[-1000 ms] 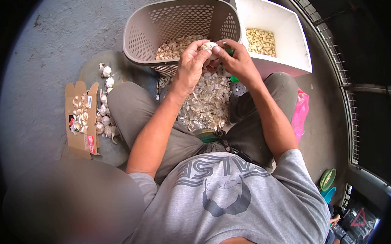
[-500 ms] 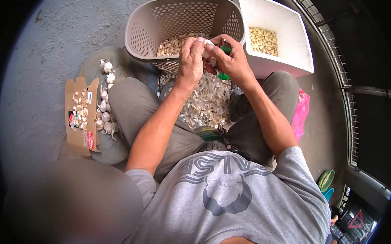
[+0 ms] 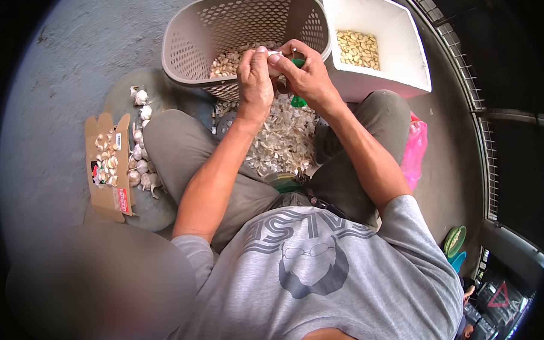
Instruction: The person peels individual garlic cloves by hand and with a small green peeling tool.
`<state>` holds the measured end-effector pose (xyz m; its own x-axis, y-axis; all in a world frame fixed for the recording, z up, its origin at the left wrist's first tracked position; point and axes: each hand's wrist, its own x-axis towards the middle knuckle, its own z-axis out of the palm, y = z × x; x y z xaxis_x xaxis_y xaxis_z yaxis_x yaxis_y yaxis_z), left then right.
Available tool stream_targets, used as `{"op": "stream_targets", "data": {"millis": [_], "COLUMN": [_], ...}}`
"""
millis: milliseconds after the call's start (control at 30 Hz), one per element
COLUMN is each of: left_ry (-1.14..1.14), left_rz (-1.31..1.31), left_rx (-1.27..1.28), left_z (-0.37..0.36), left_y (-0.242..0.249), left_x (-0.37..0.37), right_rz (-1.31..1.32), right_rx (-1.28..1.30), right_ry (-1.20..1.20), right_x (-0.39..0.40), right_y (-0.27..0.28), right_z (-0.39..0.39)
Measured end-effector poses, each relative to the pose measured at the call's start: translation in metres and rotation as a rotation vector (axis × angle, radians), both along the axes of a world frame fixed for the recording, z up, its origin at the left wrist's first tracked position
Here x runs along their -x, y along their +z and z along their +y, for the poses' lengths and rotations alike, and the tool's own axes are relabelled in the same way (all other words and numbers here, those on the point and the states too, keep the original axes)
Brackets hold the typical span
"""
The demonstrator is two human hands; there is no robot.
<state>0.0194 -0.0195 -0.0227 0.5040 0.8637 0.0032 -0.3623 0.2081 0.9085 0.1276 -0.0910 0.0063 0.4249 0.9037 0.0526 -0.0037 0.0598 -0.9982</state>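
Note:
Over the front rim of the grey-brown basket (image 3: 185,82), both hands meet around a pale garlic bulb (image 3: 274,55), mostly covered by the fingers. My left hand (image 3: 256,83) grips it from the left. My right hand (image 3: 304,73) closes on it from the right, and a green-handled tool (image 3: 298,101) shows among its fingers; its blade is hidden. Unpeeled cloves (image 3: 225,65) lie inside the basket. Below the hands is a heap of papery garlic skins (image 3: 283,139), between the legs.
A white foam box (image 3: 399,51) with peeled cloves (image 3: 357,49) stands right of the basket. At the left are whole garlic bulbs (image 3: 142,156) and a cardboard tray (image 3: 96,197) holding cloves. A pink bag (image 3: 414,150) lies by the right knee. Part of another person (image 3: 468,295) shows at lower right.
The whole view has shifted slightly, with things appearing a little further left. Both hands stay together on the bulb, with the fingers slightly changed in position.

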Motion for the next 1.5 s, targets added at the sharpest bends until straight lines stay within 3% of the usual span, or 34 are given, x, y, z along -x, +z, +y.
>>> {"op": "stream_targets", "data": {"millis": [200,333,533,700,900,1000,1033,1133,1267,1367,1467,1500], "left_ry": [0.073,-0.014,-0.084,-0.139,-0.168,-0.169,-0.171,-0.096,-0.051,-0.097,-0.107,-0.124], "left_rz": [-0.067,-0.103,-0.122,-0.059,-0.064,-0.127,-0.139,-0.124,-0.020,-0.025,-0.035,-0.023], "left_rx": [0.047,0.455,0.368,0.294,0.298,0.402,0.431,0.470,0.473,0.459,0.410,0.376], "left_z": [0.000,0.011,0.018,0.004,0.005,0.009,0.010,0.011,0.010,0.012,0.013,0.015], "left_y": [-0.004,0.006,0.012,0.025,0.023,0.019,0.015,0.013,0.013,0.019,0.022,0.022], "left_x": [-0.006,0.005,0.008,0.008,0.012,0.013,0.014,0.014,0.015,0.018,0.018,0.018], "right_rz": [-0.081,0.100,0.072,-0.122,-0.013,-0.340,-0.541,-0.755,-0.872,-0.440,0.003,0.039], "right_rx": [0.009,0.017,0.008,-0.030,0.234,0.036,-0.031,-0.117,-0.134,0.094,0.118,0.102], "right_ry": [-0.008,0.030,0.088,-0.033,0.038,-0.176,-0.171,0.057,0.014,0.079,0.086,0.092], "right_x": [0.005,0.008,0.002,-0.001,-0.011,-0.001,-0.004,-0.002,-0.001,-0.008,-0.008,-0.012], "right_y": [0.009,0.016,0.023,0.009,0.016,0.001,-0.003,0.009,0.007,0.010,0.028,0.026], "right_z": [-0.001,-0.006,-0.007,-0.006,-0.010,-0.002,-0.001,-0.008,-0.009,-0.010,-0.015,-0.016]}}
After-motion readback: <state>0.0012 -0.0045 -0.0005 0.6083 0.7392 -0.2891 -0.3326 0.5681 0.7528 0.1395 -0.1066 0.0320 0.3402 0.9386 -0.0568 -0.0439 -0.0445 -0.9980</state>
